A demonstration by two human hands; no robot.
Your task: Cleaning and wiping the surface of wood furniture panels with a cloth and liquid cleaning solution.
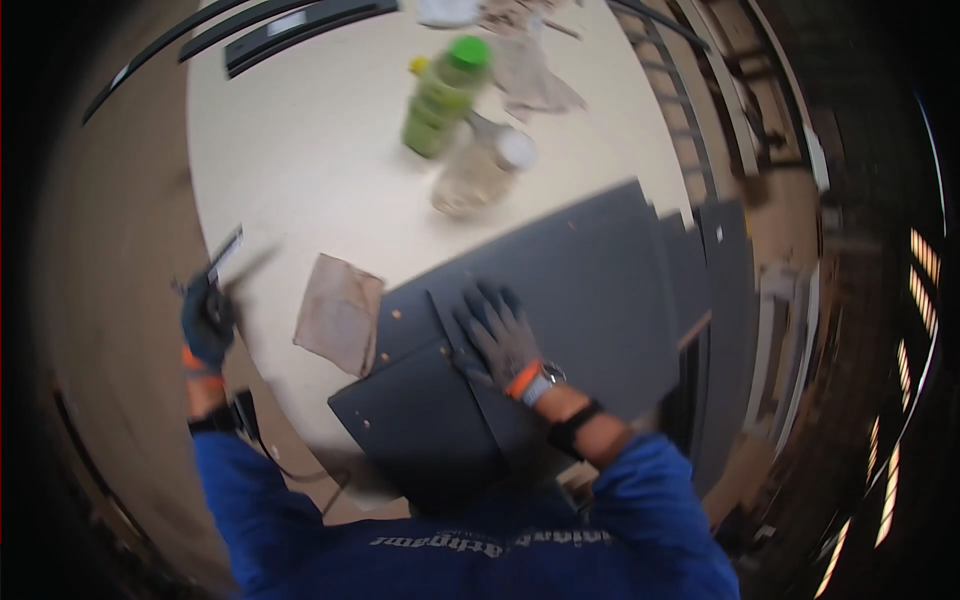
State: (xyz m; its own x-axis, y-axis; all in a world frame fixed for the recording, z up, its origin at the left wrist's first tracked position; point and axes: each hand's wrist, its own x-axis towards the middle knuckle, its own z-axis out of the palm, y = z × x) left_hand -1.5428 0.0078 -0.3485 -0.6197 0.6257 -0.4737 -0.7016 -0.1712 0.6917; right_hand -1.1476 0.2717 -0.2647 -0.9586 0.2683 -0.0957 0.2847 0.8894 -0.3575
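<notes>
My left hand (208, 322), in a dark work glove, is closed at the table's left edge. A slim grey-and-dark tool (226, 252) sticks out of its grip; blur hides its exact kind. My right hand (497, 332), gloved too, lies with fingers spread on the dark grey panels (590, 290). These flat boards overlap each other at the table's near right side and have small orange-brown spots or holes near their edges. A folded, stained cloth (338, 314) lies left of the panels, between my two hands.
On the pale table (290, 170) stand a green spray bottle or jug (440, 100) with a bright green cap and a clear bottle (478, 175) with a white cap. Crumpled rags (530, 75) lie behind them. Dark strips (300, 35) lie far left; racks (690, 110) stand at right.
</notes>
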